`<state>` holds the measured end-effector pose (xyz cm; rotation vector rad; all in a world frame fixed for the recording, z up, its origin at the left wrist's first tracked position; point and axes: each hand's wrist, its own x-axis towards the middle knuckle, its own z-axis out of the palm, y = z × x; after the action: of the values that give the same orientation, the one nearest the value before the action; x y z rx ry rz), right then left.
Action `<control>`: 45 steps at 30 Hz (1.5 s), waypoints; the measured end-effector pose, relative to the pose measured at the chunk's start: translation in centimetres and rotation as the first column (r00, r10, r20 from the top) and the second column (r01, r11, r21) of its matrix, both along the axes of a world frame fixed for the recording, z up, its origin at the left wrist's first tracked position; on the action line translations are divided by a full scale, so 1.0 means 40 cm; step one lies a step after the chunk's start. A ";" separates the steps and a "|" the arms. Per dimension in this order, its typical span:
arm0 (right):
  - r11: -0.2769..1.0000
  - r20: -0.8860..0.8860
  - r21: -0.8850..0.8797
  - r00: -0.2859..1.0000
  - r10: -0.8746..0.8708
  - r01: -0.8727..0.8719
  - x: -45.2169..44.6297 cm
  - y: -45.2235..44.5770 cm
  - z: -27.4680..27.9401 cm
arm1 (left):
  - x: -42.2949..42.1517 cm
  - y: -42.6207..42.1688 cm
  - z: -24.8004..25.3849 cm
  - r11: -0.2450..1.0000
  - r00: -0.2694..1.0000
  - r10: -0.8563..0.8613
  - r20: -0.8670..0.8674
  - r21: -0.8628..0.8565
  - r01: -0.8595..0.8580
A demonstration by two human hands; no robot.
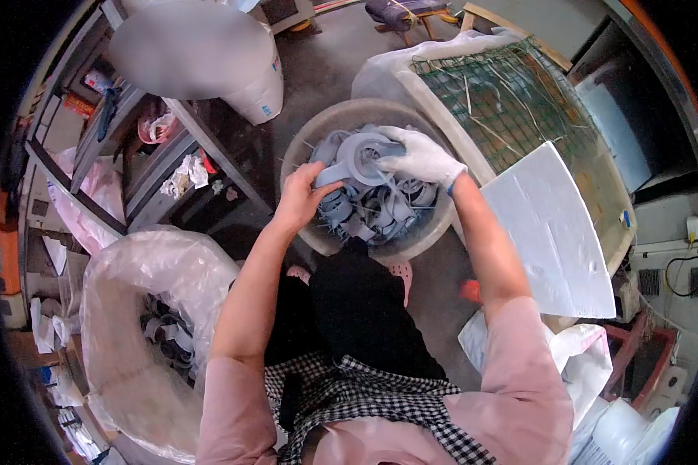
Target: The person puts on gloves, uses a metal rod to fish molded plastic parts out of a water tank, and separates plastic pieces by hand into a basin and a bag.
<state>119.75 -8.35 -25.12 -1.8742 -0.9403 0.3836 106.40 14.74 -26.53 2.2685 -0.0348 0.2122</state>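
A grey plastic part, a ring with a flat handle-like arm, is held between both hands above a round tub. The bare fingers of my left hand pinch the arm at its left end. My right hand, in a white glove, is closed on the right side of the ring; its fingertips are partly hidden by the part. Below them, many similar grey plastic pieces lie heaped in the tub, with thin sticks of plastic among them.
At the lower left stands a large clear plastic bag with dark and grey pieces inside. A white foam sheet leans at the right, before a basin covered with green mesh. A metal-framed shelf is at the left, near a white sack.
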 end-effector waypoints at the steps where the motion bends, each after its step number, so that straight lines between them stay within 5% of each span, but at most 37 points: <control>1: 0.991 0.113 -0.135 0.994 -0.002 0.018 -0.010 0.016 0.014 | 0.002 -0.004 0.003 0.997 0.997 -0.028 0.071 0.078 0.023; 6: 0.891 0.351 -0.419 0.936 -0.018 0.175 -0.018 0.066 -0.020 | -0.010 -0.051 -0.006 0.977 0.988 -0.072 0.139 0.208 0.042; 9: 0.862 0.419 -0.369 0.890 -0.179 0.348 -0.029 0.077 -0.086 | -0.004 -0.071 -0.025 0.948 0.993 -0.077 0.092 0.316 0.044; 12: 0.809 0.426 -0.432 0.881 -0.207 0.399 -0.004 0.082 -0.158 | 0.014 -0.078 -0.086 0.968 0.996 -0.065 0.054 0.246 0.050; 16: 0.931 0.160 -0.330 0.981 -0.109 0.158 0.044 0.045 -0.157 | 0.041 -0.069 -0.117 0.970 0.999 -0.004 0.036 0.242 -0.004; 19: 0.924 -0.161 0.038 0.915 -0.369 0.379 0.111 -0.033 -0.247 | 0.054 -0.043 -0.099 0.965 0.989 0.149 -0.017 0.222 -0.142; 20: 0.854 0.130 -0.082 0.855 -0.502 0.514 0.116 -0.058 -0.285 | 0.058 -0.037 -0.094 0.964 0.987 0.156 -0.025 0.220 -0.147; 21: 0.763 0.081 -0.315 0.817 -0.571 0.565 0.108 -0.055 -0.292 | 0.061 -0.031 -0.086 0.959 0.978 0.208 -0.018 0.200 -0.201; 22: 0.626 0.090 -0.551 0.785 -0.613 0.552 0.136 -0.058 -0.459 | 0.066 -0.025 -0.074 0.951 0.966 0.257 -0.011 0.183 -0.251; 24: 0.643 -0.007 -0.684 0.878 -0.478 0.344 0.061 -0.001 -0.554 | 0.076 -0.017 -0.069 0.955 0.955 0.282 -0.092 0.121 -0.271; 25: 0.649 -0.071 -0.708 0.886 -0.459 0.279 0.033 0.030 -0.635 | 0.083 -0.004 -0.094 0.952 0.952 0.282 -0.116 0.155 -0.263; 27: 0.536 -0.067 -0.715 0.718 -0.693 0.450 -0.041 0.090 -0.680 | 0.090 -0.001 -0.108 0.949 0.949 0.280 -0.144 0.193 -0.250; 29: 0.524 -0.098 -0.691 0.653 -0.751 0.498 -0.027 0.131 -0.760 | 0.099 0.001 -0.081 0.892 0.865 0.376 -0.333 -0.122 -0.435; 31: 0.572 -0.126 -0.581 0.631 -0.766 0.579 -0.004 0.147 -0.841 | 0.105 0.018 -0.078 0.850 0.837 0.416 -0.355 -0.177 -0.497; 32: 0.574 -0.122 -0.582 0.635 -0.762 0.577 -0.003 0.137 -0.831 | 0.107 0.020 -0.076 0.793 0.811 0.451 -0.372 -0.249 -0.556; 34: 0.756 -0.777 -0.159 0.393 -0.493 0.635 0.025 0.112 -0.749 | 0.112 0.028 -0.064 0.761 0.780 0.447 -0.437 -0.274 -0.589; 36: 0.803 -0.685 -0.099 0.545 -0.483 0.587 -0.043 0.094 -0.464 | 0.103 0.012 -0.056 0.526 0.754 0.401 -0.520 -0.544 -0.654; 39: 0.843 -0.510 0.063 0.743 -0.433 0.534 -0.129 0.093 -0.314 | 0.093 -0.035 -0.039 0.473 0.797 0.321 -0.512 -0.642 -0.603; 42: 0.878 -0.412 0.196 0.849 -0.330 0.437 -0.174 0.083 -0.227 | 0.083 -0.097 -0.029 0.373 0.879 0.156 -0.451 -0.797 -0.476; 43: 0.889 -0.599 0.217 0.774 -0.206 0.404 -0.187 0.073 -0.190 | 0.079 -0.105 -0.032 0.391 0.912 0.119 -0.394 -0.825 -0.407; 44: 0.890 -0.597 0.221 0.777 -0.201 0.400 -0.191 0.075 -0.202 | 0.074 -0.115 -0.023 0.406 0.938 0.081 -0.336 -0.849 -0.339; 45: 0.865 -0.444 0.277 0.854 -0.270 0.418 -0.189 0.085 -0.224 | 0.070 -0.118 -0.014 0.406 0.938 0.086 -0.335 -0.848 -0.340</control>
<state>112.18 -4.95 -34.08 -1.5036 -0.3495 0.3170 109.21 10.02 -27.08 1.1525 0.4254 0.0483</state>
